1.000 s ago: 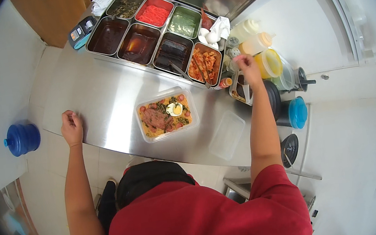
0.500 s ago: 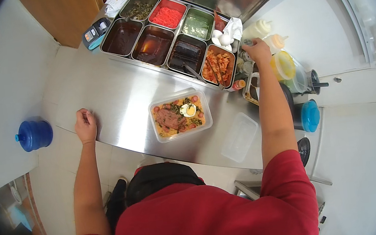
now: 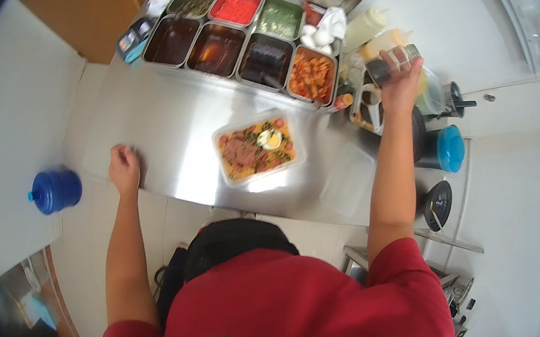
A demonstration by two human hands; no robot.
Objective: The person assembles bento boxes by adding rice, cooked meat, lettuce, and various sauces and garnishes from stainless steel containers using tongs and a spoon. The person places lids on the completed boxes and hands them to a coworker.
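My right hand (image 3: pixel 401 85) is wrapped around a small clear jar (image 3: pixel 379 71) with a dark end, holding it tilted above the bottles at the counter's right side. Its contents are too blurred to name. At the counter's left front edge my left hand (image 3: pixel 124 167) rests with fingers curled and nothing visible in them. Between my hands stands a clear plastic food container (image 3: pixel 298 139). In it are an orange-yellow food, a piece of brownish meat (image 3: pixel 241 155), a halved boiled egg (image 3: pixel 270 139), dark greens and reddish round slices. To its right lies a translucent lid (image 3: pixel 350 179).
Steel topping pans (image 3: pixel 219 48) line the back, with sauces, greens, red shreds and kimchi (image 3: pixel 311 77). White eggs (image 3: pixel 317 36) sit beside them. Squeeze bottles (image 3: pixel 364 27), a blue-lidded container (image 3: pixel 451 148) and a black bowl (image 3: pixel 438 206) stand right. A blue water jug (image 3: pixel 57 190) is left.
My right hand has lifted the jar from among the bottles and moved it right and slightly nearer. My left hand stays at the counter edge. The whole view has shifted slightly.
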